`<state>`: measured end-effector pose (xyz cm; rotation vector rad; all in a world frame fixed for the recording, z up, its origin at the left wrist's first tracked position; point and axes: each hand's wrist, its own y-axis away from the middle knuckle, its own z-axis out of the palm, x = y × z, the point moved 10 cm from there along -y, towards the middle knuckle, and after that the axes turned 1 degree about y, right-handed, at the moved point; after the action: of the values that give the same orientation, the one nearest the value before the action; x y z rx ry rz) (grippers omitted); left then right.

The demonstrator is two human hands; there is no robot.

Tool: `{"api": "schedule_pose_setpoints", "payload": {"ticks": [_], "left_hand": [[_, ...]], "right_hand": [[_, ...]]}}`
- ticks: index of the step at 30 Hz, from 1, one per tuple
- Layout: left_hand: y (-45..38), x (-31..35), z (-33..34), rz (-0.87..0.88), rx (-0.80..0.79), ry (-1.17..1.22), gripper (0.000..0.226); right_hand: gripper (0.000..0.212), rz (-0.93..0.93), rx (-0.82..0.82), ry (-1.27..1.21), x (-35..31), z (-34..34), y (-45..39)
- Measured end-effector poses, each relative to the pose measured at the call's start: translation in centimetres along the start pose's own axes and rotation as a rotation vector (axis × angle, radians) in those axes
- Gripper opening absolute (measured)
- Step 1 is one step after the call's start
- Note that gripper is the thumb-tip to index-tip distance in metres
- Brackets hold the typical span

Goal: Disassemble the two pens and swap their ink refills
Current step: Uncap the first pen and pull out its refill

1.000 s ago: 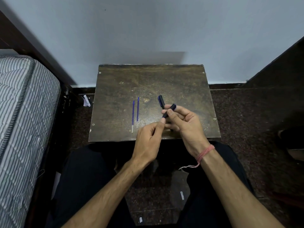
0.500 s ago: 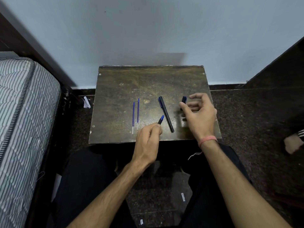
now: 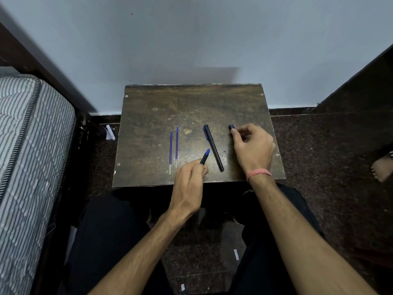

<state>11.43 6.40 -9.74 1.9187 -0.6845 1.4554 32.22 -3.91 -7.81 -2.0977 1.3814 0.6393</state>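
Observation:
Two thin blue ink refills [image 3: 174, 149] lie side by side on the small dark wooden table [image 3: 161, 107], left of centre. A black pen barrel [image 3: 213, 147] with a blue clip lies slanted at the middle. My left hand [image 3: 189, 184] grips a short black pen piece with a blue tip [image 3: 205, 156], which points up and away from me. My right hand [image 3: 252, 145] rests on the table's right side, its fingers closed on a small dark pen piece [image 3: 231, 127] whose end shows past my fingertips.
A striped mattress [image 3: 32, 156] on a dark frame stands at the left. A pale wall rises behind the table. Dark speckled floor surrounds it, with a person's bare foot [image 3: 381, 168] at the right edge. My dark-clothed legs are below the table.
A second ago both hands held the pen together. They have pulled it apart: my left hand keeps the blue-tipped piece, my right hand moved right with the small dark piece, and the long barrel lies between.

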Motion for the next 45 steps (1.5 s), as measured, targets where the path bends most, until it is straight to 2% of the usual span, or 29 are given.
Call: {"api": "schedule_pose_setpoints", "payload": {"ticks": [7,11,13,15,17,19,22,25,28,31,39,42,45], "left_hand": [[-0.1,-0.8,-0.1,-0.028,0.009,0.031,0.034],[0.0,-1.0,0.1,-0.02,0.001,0.059,0.033],[-0.1,-1.2,0.2,-0.027,-0.002,0.05,0.033],[-0.3,-1.4,0.2,-0.014,-0.003,0.037,0.037],[-0.5,-1.6,0.6,-0.036,-0.041,0.123,0.045],[-0.4,-1.4,0.9,-0.011,-0.101,0.217,0.044],[0.1,-0.4,1.2,0.092,-0.158,0.108,0.035],[-0.4,-1.6,1.0,0.047,-0.079,0.105,0.025],[-0.4,-1.8,-0.7,0.015,0.088,0.141,0.018],[-0.5,-1.2,-0.3,0.033,0.061,0.113,0.017],[0.3,-1.9,3.6,-0.317,-0.261,0.79,0.028],[0.5,-1.4,4.2,-0.336,-0.332,0.871,0.025],[0.2,-1.7,3.9,-0.316,-0.275,0.859,0.027]], "right_hand": [[0.034,0.049,-0.015,-0.02,0.6,-0.3,0.3],[0.022,0.111,-0.016,-0.21,-0.2,-1.8,1.9],[0.018,0.031,-0.11,-0.301,-2.5,-1.5,4.1],[0.021,0.011,-0.27,-0.422,-4.3,-0.1,7.0],[0.02,0.111,-0.398,-0.62,-4.8,1.6,8.9],[0.02,0.229,-0.443,-0.808,-4.3,2.5,9.4],[0.022,0.377,-0.46,-0.876,-2.6,3.2,8.9],[0.017,0.412,-0.462,-0.873,-1.7,3.4,8.7],[0.013,0.404,-0.459,-0.96,-2.3,3.6,8.6],[0.019,0.474,-0.554,-1.067,-3.3,4.6,9.4],[0.02,0.504,-0.781,-1.218,-4.7,5.1,9.3],[0.026,0.45,-0.789,-1.212,-4.7,4.9,9.0],[0.028,0.326,-0.739,-1.122,-4.8,4.7,8.4]]}}
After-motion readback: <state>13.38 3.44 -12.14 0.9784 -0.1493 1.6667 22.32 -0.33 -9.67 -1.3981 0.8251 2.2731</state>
